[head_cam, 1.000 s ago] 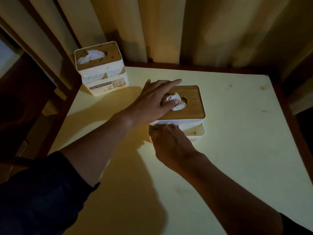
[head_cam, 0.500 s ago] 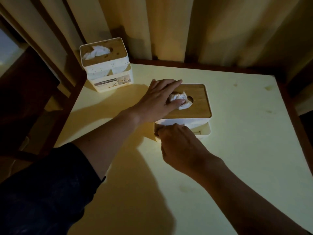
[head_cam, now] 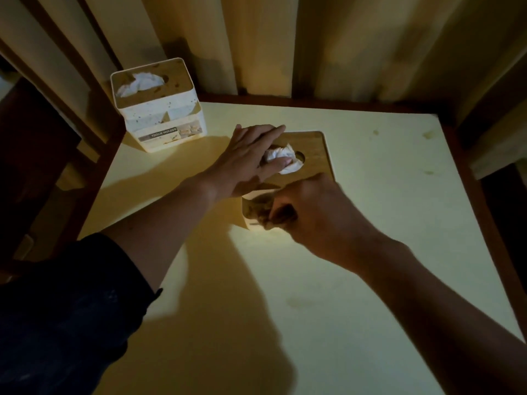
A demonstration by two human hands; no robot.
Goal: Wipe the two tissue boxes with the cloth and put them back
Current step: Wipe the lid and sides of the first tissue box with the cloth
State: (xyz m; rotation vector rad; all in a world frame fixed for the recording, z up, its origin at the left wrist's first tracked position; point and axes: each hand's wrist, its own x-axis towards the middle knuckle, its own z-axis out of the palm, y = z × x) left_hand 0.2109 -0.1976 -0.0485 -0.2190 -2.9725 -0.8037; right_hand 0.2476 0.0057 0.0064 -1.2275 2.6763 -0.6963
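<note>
Nearest the camera, a dark sleeve [head_cam: 57, 315] is covering the left upper arm, while the bare right forearm is reaching in from the lower right over the pale yellow table [head_cam: 256, 323]. The right hand [head_cam: 322, 215] is curling its fingers around a brownish cloth [head_cam: 262, 209] and pressing it against the near front face of the closer tissue box [head_cam: 316, 155], which is sitting near the middle of the table. The cloth is blurred, so its folds cannot be made out. Just beyond, the left hand [head_cam: 251, 158] is lying flat on the wooden lid of that box with its fingers straight and spread a little, the thumb resting on the white tissue [head_cam: 282, 159] that is sticking up from the lid's slot. Farther back, at the table's far left corner, the second tissue box [head_cam: 159, 109] is standing upright and well apart from both hands, with a crumpled tissue poking from its speckled top and a printed label facing the camera. Behind the table, pale curtains [head_cam: 313, 44] are hanging in folds.
</note>
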